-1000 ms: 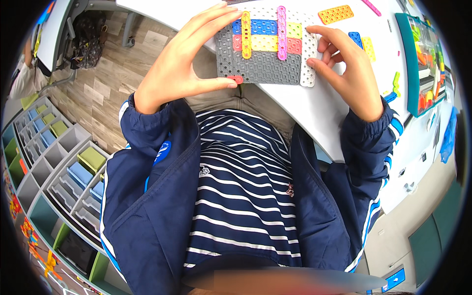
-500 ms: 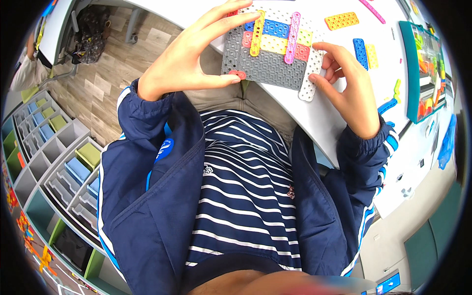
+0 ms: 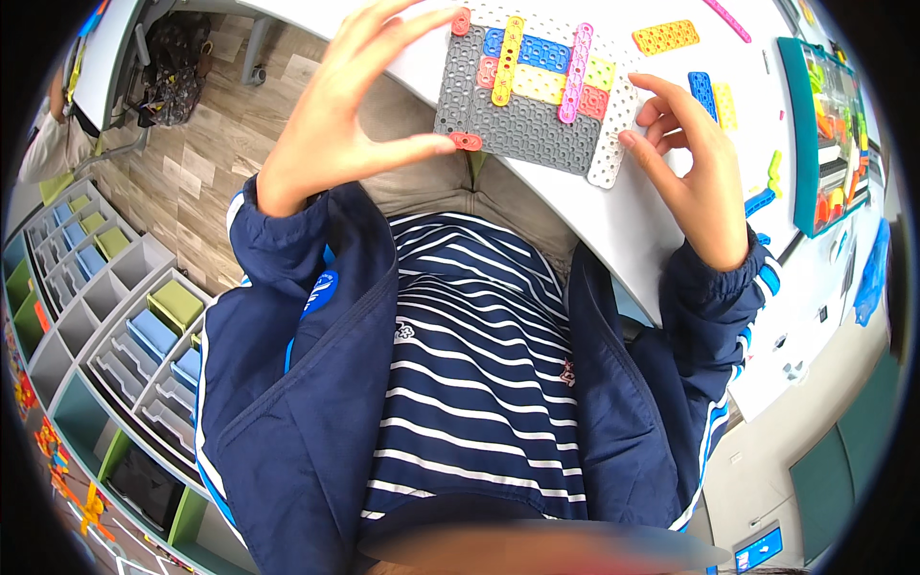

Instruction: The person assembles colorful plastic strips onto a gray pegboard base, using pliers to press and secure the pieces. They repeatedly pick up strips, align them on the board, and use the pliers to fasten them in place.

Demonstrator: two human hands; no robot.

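Observation:
A dark grey studded building plate (image 3: 537,129) lies at the near table edge, its near left corner overhanging. Blue, cream, red and lime pieces sit on it, crossed by a yellow strip (image 3: 508,60) and a pink strip (image 3: 576,75). A white perforated strip (image 3: 609,149) runs down its right side. My left hand (image 3: 331,115) is spread at the left side; its thumb tip is at a red connector (image 3: 466,142) and a finger is by another red connector (image 3: 461,21). At the white strip's outer edge, my right hand (image 3: 692,158) has thumb and forefinger apart, other fingers curled.
An orange-yellow plate (image 3: 666,38), a blue plate (image 3: 702,99) and a pale yellow one (image 3: 726,109) lie to the right. Beyond them stands a teal-rimmed parts box (image 3: 803,206). Drawer shelving (image 3: 81,321) is at the left.
My left hand has drawn left, its fingers leaving the yellow strip. My right fingertips have slid right to the white strip's outer edge. The building plate has shifted slightly right and away.

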